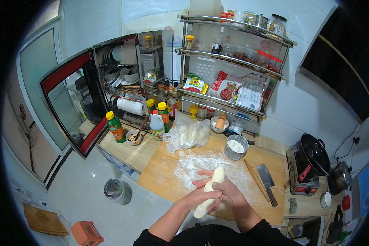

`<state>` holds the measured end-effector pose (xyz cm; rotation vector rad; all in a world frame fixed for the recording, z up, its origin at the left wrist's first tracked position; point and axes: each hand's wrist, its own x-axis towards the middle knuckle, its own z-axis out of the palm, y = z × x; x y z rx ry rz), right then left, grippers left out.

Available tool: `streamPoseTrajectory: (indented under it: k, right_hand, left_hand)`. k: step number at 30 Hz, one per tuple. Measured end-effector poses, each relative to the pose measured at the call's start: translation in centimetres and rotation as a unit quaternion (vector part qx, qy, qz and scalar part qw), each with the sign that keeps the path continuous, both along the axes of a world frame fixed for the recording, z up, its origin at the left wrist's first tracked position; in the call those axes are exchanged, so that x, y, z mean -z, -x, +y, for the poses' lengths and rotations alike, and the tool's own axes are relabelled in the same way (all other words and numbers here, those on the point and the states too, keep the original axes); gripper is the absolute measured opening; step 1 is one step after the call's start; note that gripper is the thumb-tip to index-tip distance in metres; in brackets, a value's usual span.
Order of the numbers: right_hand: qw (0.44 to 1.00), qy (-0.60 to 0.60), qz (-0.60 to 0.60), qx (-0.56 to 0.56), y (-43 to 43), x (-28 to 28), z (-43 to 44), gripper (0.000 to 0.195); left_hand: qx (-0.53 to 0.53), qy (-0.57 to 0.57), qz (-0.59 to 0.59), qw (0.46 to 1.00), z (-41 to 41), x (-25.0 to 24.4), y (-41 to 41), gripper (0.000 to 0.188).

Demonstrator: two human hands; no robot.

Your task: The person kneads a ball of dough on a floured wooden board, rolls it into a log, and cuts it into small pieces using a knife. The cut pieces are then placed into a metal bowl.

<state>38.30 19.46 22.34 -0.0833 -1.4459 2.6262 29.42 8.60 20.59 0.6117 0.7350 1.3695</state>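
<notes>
Both of my hands are wrapped around a thick, pale roll of dough, held at a slant above the near part of a wooden board. My left hand grips it from the left, its thumb lying across the middle. On the other side my right hand presses its thumb near the upper end. Some fingers are hidden behind the roll. Below, the wooden board carries a wide patch of white flour. A tapered rolling pin and a cleaver lie to the right of my hands.
A metal pot of flour and a plastic bag stand at the board's far side. Bottles and a small bowl sit left. A wok rests on a stove at right. A bin stands on the floor.
</notes>
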Motion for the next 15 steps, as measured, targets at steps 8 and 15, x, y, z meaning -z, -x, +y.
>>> streamPoseTrajectory:
  k: [8,15]
  right_hand:
    - [0.953,-0.038,-0.052,0.297,1.6,0.5,-0.8,0.013]
    - [0.979,0.094,0.023,0.178,1.5,-0.8,-1.3,0.023]
  left_hand:
    - [-0.128,0.057,0.267,0.953,0.6,0.7,-1.4,0.021]
    - [0.095,-0.014,-0.033,0.995,-0.2,2.1,1.2,0.031]
